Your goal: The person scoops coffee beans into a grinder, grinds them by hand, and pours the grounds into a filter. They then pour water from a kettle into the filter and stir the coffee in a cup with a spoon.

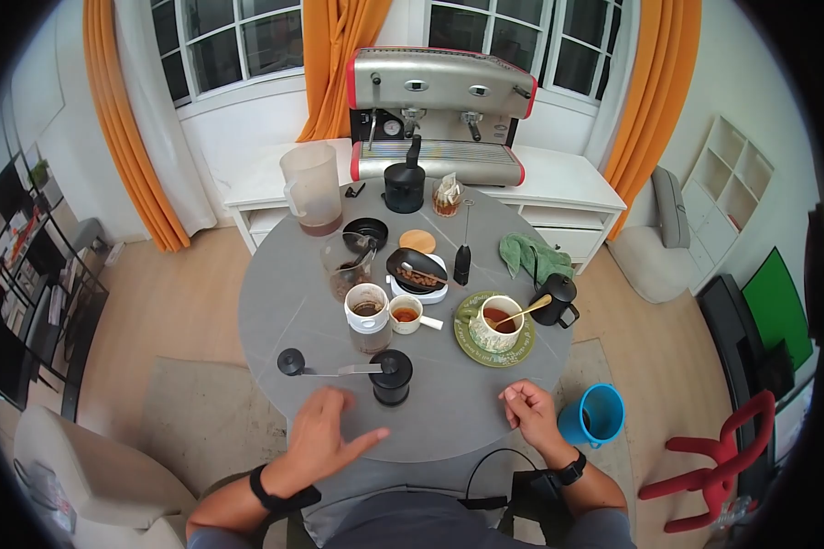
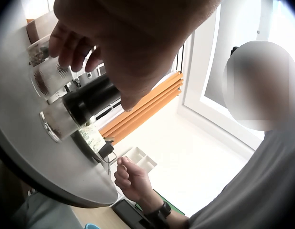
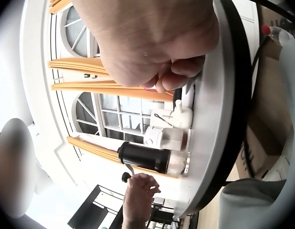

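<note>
A black hand grinder with a clear lower jar stands near the table's front edge, its crank and round knob pointing left. Just in front of it, my left hand is spread with the thumb out, holding nothing. In the left wrist view, the fingers hang beside the grinder, with a gap below the palm. My right hand is at the table's front right edge, fingers curled in and empty; the right wrist view shows its folded fingers. Whether it rests on the table I cannot tell.
Behind the grinder are a ribbed cup, a small handled cup and a scale bearing a black dish of beans. A cup of tea with a spoon sits on a green saucer. A blue bucket is at the right.
</note>
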Available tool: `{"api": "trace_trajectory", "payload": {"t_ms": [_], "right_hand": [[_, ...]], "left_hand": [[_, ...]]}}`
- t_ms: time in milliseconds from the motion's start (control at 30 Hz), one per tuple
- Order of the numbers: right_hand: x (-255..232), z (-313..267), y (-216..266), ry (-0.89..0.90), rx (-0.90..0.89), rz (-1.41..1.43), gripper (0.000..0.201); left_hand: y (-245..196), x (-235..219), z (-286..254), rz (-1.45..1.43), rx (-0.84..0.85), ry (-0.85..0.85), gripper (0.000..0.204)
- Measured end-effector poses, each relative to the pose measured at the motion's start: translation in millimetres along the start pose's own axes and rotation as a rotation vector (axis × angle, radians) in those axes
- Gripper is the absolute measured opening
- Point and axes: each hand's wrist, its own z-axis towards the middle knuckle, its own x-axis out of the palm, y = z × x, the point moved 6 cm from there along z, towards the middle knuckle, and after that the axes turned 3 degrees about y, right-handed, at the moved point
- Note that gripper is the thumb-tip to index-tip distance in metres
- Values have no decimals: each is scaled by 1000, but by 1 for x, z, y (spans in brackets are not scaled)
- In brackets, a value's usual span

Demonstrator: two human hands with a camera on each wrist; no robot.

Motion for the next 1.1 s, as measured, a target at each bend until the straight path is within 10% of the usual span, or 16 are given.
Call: {"api": "trace_trajectory", "payload": {"t_ms": [67,133,267,533,633,1100], "right_hand": [[-4,-1,15,-11,-32,-40,21],[-9,5,36,-40,-75,-142,23],[-2,29,88,21,-218,-277,25],[11,103,144,5,-382,-679,24],[21,134,145,33,-533,-949,25],[62,232,94,325,52,-1507,42]], "left_hand": [[-3,0,-5,34,-82,214,55],[-38,-16,-9,137,483,46,48],[-69,-37,41,175,671,-175,50],[-43,-2,78,316,243,223,54],[-37,1,78,251,315,183,54],[-37,-9,73,88,277,93,48]]}}
